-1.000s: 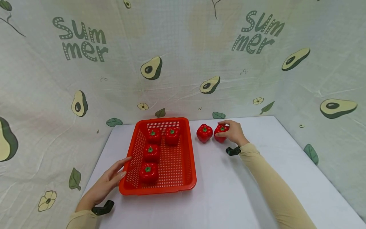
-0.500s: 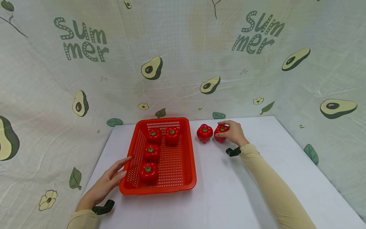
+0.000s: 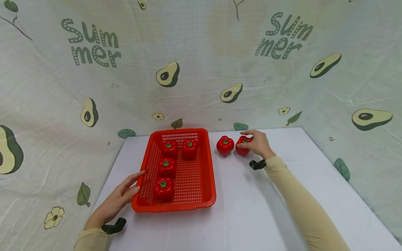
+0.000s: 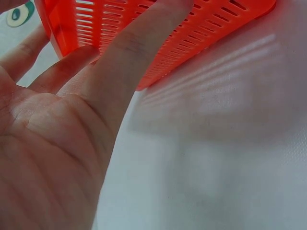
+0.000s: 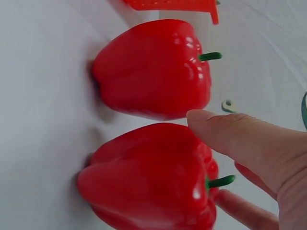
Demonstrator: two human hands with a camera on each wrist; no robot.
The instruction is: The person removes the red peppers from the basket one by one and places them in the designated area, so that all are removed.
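Observation:
Against the left side of a red perforated plastic basket (image 3: pixel 209 174) rests my left hand (image 3: pixel 117 198), fingers extended along the outer wall and rim. In the left wrist view its thumb (image 4: pixel 129 57) lies across the slotted wall. My right hand (image 3: pixel 259 143) arches over a red bell pepper (image 3: pixel 242 150) on the table. The right wrist view has the thumb (image 5: pixel 240 139) by that pepper's (image 5: pixel 148 177) shoulder and another finger behind the green stem. A second red bell pepper (image 3: pixel 224 146) stands between it and the basket.
Several more red bell peppers (image 3: pixel 164 188) sit inside the basket, in a left column and at the back right. The white table (image 3: pixel 245 212) ends at a pale cloth backdrop (image 3: pixel 198 101) printed with avocados. A black wrist-worn camera (image 3: pixel 258 164) juts from the right wrist.
My right hand has lifted slightly and shifted a little to the right over the outer pepper, its fingers a bit looser. The left hand and basket look still.

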